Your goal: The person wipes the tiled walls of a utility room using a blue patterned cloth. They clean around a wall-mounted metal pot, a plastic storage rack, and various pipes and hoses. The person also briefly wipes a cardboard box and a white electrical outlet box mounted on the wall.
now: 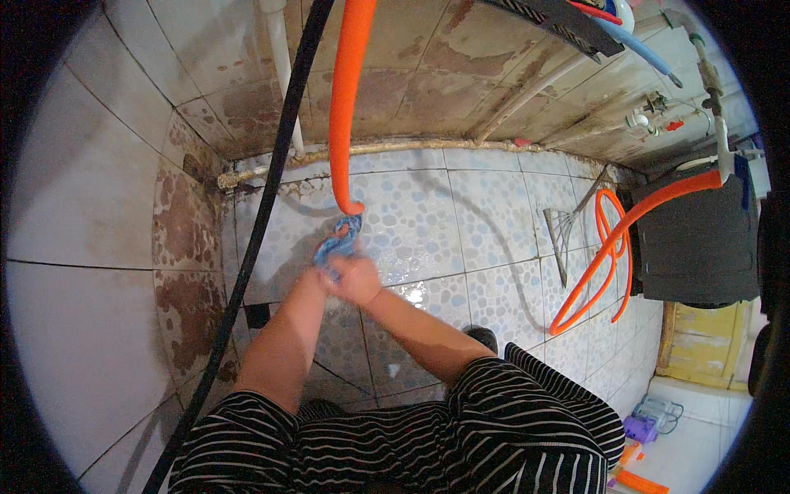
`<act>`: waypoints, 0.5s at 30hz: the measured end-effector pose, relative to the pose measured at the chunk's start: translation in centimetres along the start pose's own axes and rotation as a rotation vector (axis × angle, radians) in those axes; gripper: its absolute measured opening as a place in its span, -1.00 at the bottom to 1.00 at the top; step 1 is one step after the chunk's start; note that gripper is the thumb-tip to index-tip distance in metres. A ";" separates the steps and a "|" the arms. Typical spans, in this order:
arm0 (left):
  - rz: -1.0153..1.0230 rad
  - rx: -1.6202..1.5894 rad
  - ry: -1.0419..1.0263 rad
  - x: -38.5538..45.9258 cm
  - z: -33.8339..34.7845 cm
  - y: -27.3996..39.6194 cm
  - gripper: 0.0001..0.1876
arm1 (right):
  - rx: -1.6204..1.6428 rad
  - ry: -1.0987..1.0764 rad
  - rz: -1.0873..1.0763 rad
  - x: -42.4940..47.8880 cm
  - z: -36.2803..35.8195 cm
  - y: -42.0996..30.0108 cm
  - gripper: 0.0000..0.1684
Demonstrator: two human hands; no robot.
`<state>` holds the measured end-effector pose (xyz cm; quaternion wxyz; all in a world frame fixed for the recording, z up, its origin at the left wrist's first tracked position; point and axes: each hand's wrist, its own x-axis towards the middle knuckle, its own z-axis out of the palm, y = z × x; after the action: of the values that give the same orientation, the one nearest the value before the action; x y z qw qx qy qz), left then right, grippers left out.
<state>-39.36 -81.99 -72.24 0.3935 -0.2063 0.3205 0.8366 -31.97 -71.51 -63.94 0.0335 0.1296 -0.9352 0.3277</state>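
Note:
In the head view both my hands are close together over the tiled floor [419, 216], blurred by motion. A wet-looking blue cloth [347, 238] is bunched between them. My left hand [330, 272] is partly hidden behind my right hand [358, 279], and both close on the cloth. Just above the cloth is the lower end of an orange hose [345, 123], which hangs from the top of the view; whether it touches the cloth I cannot tell. Water glistens on the tiles to the right of my hands.
A black pole or hose [265, 204] crosses diagonally at left. Stained wall tiles [469, 62] and a pipe [419, 146] run behind. At right are a coiled orange hose [592, 284], a squeegee-like tool [558, 247] and a dark grey container [697, 234]. A small dark floor opening [257, 315] lies left.

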 end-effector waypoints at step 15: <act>0.220 0.234 0.460 1.4 -3.8 1.6 -0.41 | -0.501 -0.116 0.138 3.1 2.5 15.3 -0.22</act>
<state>-41.09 -84.70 -75.16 0.2385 -0.3080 0.5164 0.7626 -39.00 -62.22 -74.65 -0.0115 0.0718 -0.9942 0.0795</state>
